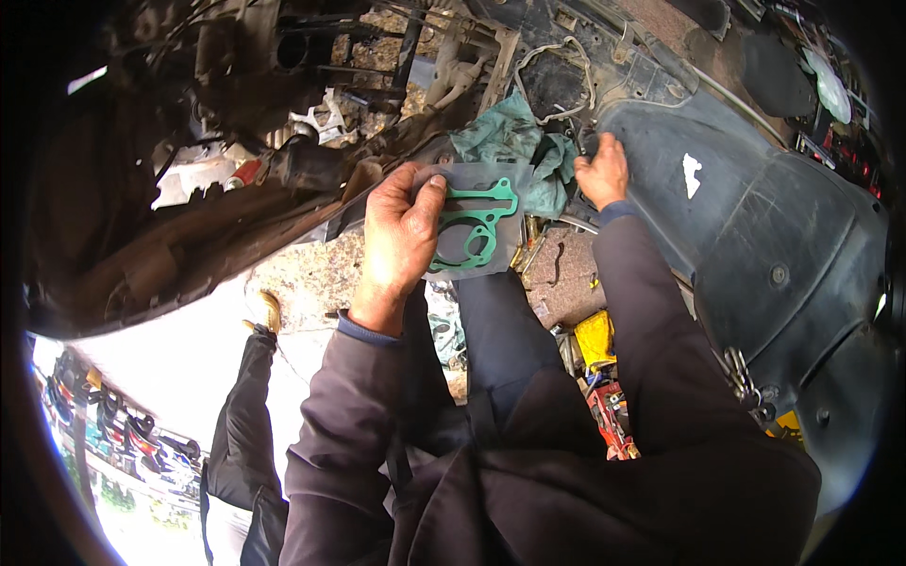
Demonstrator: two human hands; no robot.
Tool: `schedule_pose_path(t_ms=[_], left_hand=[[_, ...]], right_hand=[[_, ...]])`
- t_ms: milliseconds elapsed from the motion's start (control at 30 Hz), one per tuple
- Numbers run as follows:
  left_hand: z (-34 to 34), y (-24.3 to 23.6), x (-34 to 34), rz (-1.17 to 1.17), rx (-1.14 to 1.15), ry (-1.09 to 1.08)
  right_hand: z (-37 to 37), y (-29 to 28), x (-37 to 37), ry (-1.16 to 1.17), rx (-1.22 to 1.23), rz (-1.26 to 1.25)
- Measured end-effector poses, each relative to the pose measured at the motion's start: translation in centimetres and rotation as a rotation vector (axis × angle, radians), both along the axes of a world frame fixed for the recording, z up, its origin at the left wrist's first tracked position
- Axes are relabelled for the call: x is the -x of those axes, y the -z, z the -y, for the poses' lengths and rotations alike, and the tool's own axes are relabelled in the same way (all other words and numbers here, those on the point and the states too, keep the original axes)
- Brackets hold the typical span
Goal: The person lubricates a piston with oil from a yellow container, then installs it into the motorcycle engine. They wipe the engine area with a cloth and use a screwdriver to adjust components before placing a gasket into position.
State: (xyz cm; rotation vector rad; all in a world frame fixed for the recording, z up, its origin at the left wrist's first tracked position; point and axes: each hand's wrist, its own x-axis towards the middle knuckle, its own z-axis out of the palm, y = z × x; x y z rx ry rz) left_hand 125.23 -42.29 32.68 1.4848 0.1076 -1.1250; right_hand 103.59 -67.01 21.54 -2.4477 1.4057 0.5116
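Between the thumb and fingers of my left hand (401, 231) is a clear plastic packet (508, 229), held up flat. Inside it lie green gaskets (483, 216), one with a large round opening and another with a long slot. My right hand (605, 175) is reached forward, its fingers curled beside a small dark part at the edge of a dark plastic panel (727, 189). What those fingers grip is hidden. A crumpled teal rag (500, 130) lies between my hands, just beyond the packet.
Rusty, dirty vehicle framework (217, 226) spans the far left. A pale cable loop (585, 71) lies beyond the rag. Tools and a yellow packet (595, 338) sit below my right forearm, with a red package (612, 420) nearer. Another person's leg (241, 424) stands at left.
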Motion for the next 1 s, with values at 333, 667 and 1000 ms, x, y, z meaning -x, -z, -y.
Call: schedule_pose_path(t_ms=[333,667,1000], left_hand=[[-7.4,-9.0,-2.1,0.401,-0.211,0.131],[-14.3,-16.9,-4.2,0.629,-0.198,-0.039],[-18.7,-29.0,-6.4,0.828,-0.333,0.072]], right_hand=[[-11.1,-23.8,-11.6,-0.389,-0.814,0.675],[-14.4,-29.6,-18.5,-0.898,-1.001,0.472],[-17.5,-38.2,-24.4,-1.189,-1.067,0.36]])
